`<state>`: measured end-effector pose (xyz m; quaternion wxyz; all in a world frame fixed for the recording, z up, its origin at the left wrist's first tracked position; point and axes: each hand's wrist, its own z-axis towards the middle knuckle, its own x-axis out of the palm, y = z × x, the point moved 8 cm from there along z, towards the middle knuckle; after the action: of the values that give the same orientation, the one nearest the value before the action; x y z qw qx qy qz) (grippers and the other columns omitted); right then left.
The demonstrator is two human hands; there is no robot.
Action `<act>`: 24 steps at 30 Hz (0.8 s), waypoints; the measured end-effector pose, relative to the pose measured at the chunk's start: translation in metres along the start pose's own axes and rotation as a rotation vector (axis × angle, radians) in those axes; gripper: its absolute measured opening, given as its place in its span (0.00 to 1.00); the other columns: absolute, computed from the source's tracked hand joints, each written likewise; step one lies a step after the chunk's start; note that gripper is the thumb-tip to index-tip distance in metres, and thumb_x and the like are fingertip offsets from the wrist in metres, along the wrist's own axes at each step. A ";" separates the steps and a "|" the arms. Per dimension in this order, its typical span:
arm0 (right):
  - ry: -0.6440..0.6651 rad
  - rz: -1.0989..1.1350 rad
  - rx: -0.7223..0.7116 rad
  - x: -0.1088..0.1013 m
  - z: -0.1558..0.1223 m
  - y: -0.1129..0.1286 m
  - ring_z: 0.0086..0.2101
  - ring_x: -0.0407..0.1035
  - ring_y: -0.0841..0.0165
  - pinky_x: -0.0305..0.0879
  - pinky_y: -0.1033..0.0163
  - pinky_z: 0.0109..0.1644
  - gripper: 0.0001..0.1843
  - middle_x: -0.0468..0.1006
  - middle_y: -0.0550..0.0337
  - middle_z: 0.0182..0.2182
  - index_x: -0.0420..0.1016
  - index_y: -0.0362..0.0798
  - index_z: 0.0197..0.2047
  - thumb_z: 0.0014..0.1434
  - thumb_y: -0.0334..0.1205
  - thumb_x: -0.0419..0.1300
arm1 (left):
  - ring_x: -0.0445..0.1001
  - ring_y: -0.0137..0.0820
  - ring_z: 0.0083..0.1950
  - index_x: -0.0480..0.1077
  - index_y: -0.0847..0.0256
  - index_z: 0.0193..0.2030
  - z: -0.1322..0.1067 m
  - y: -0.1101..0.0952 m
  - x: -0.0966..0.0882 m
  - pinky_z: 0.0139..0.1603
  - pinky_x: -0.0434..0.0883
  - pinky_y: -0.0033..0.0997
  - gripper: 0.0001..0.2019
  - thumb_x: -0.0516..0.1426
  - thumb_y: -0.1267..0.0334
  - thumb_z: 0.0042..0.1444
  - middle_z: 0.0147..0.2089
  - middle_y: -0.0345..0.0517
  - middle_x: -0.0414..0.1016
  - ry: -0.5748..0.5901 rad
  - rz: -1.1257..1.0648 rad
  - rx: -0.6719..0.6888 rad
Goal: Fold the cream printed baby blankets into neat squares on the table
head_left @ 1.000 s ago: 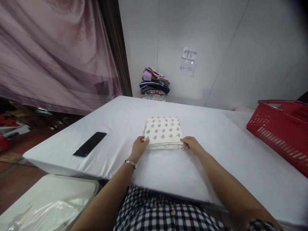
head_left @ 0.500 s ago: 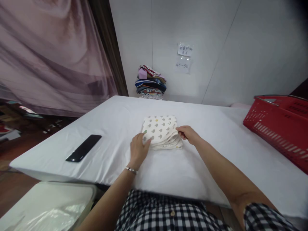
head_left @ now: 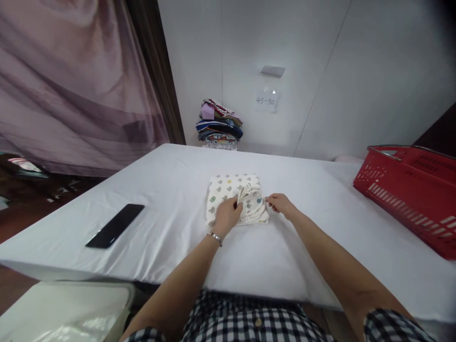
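Note:
A folded white cloth (head_left: 223, 187) with a print of small grey, green and yellow shapes lies on the white-covered table (head_left: 171, 190). Its exact kind of article I cannot make out. My left hand (head_left: 228, 216) is closed on the cloth's upper layers and lifts them back near the front middle, so inner folds show. At the cloth's right edge, my right hand (head_left: 280, 204) pinches the edge between thumb and fingertips.
A black phone-like slab (head_left: 116, 225) lies to the left on the table. At the right stands a red plastic basket (head_left: 409, 190). Stacked folded clothes (head_left: 220, 124) rise behind the far edge by the wall. A pale lidded box (head_left: 71, 304) sits below, front left.
My left hand has moved right from the cloth's left corner and now holds the upper layers folded back. My right hand remains at the right edge. The view has shifted slightly.

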<state>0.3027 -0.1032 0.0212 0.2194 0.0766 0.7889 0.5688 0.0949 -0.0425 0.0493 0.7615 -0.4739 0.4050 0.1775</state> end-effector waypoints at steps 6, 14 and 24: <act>-0.064 -0.021 0.061 0.002 0.008 -0.016 0.16 0.54 0.78 0.43 0.70 0.17 0.13 0.66 0.65 0.17 0.66 0.45 0.23 0.47 0.44 0.62 | 0.64 0.29 0.30 0.65 0.58 0.27 -0.005 0.002 0.000 0.30 0.55 0.28 0.12 0.49 0.57 0.57 0.28 0.40 0.68 -0.026 -0.057 0.009; -0.138 0.024 -0.081 0.006 0.018 0.006 0.21 0.56 0.76 0.47 0.71 0.20 0.10 0.63 0.69 0.18 0.66 0.46 0.24 0.39 0.40 0.63 | 0.63 0.28 0.29 0.64 0.58 0.26 -0.008 0.004 0.001 0.29 0.54 0.28 0.12 0.49 0.57 0.57 0.27 0.39 0.67 -0.042 -0.073 0.013; -0.082 0.073 -0.028 0.015 0.015 0.015 0.16 0.56 0.76 0.41 0.71 0.17 0.12 0.61 0.69 0.12 0.63 0.48 0.28 0.46 0.44 0.61 | 0.65 0.29 0.31 0.65 0.58 0.27 -0.010 0.005 0.000 0.30 0.55 0.28 0.11 0.49 0.57 0.56 0.28 0.41 0.68 -0.025 -0.057 -0.025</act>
<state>0.2940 -0.0798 0.0275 0.2318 0.1256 0.7679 0.5838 0.0876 -0.0488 0.0444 0.7652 -0.4928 0.3794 0.1666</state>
